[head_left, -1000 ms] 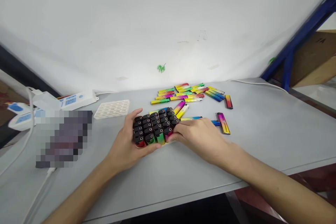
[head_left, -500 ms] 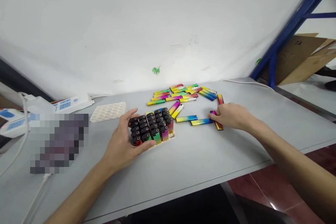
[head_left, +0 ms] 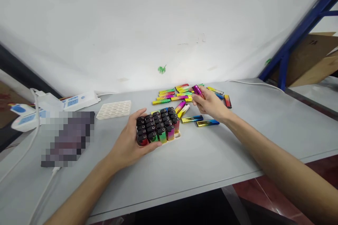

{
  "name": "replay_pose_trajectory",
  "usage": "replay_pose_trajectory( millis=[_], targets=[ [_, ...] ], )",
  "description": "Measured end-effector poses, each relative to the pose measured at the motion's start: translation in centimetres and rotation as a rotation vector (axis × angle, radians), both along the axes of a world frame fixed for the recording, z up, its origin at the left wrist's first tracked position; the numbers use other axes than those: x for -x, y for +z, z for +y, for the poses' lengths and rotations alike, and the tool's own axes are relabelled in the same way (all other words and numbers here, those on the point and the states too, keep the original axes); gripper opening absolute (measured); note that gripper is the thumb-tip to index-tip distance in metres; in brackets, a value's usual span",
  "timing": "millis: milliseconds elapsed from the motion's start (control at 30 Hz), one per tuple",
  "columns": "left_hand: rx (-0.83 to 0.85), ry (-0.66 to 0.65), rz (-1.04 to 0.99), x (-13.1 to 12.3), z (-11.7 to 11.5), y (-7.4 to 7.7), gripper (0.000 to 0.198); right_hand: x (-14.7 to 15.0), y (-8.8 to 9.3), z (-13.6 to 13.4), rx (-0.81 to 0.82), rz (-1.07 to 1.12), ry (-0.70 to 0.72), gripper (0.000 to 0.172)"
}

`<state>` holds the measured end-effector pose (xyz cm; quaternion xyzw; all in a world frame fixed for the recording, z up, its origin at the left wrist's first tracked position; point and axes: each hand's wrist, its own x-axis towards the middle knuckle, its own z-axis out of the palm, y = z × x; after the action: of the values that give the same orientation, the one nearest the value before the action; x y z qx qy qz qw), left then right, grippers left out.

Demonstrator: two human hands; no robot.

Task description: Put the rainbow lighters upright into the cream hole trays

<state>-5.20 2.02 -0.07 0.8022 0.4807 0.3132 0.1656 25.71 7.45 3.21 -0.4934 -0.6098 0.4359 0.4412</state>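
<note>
A tray of upright rainbow lighters with black caps (head_left: 157,126) stands on the grey table (head_left: 200,161). My left hand (head_left: 129,140) grips the tray's left side and front corner. My right hand (head_left: 210,103) is raised a little above the table, fingers closed on a magenta lighter (head_left: 198,91). Behind it lies a loose heap of rainbow lighters (head_left: 175,93). Two more lighters (head_left: 200,121) lie flat just right of the tray.
An empty white tray (head_left: 114,109) lies left of the lighters. White power strips (head_left: 71,101) and cables sit at the far left beside a blurred dark patch (head_left: 66,137). A white wall backs the table; a blue frame (head_left: 298,38) and cardboard stand at the right.
My right hand left the tray, reached right to a magenta lighter on the table, picked it up and brought it back toward the heap. The left hand stayed on the tray.
</note>
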Motion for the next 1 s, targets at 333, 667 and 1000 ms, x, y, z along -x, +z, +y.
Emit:
replay_pose_trajectory(
  millis=[333,667,1000],
  targets=[
    [-0.003,0.043,0.01,-0.1,0.2,0.0,0.098,0.8,-1.3,-1.3,0.0,0.249,-0.013,0.044],
    [0.008,0.056,0.024,-0.1,0.2,0.2,0.095,0.8,-1.0,-1.8,0.145,0.387,-0.098,0.06],
    [0.012,0.075,0.038,-0.1,0.2,0.3,0.094,0.3,-0.4,-1.7,0.206,0.457,-0.158,0.051]
  ],
)
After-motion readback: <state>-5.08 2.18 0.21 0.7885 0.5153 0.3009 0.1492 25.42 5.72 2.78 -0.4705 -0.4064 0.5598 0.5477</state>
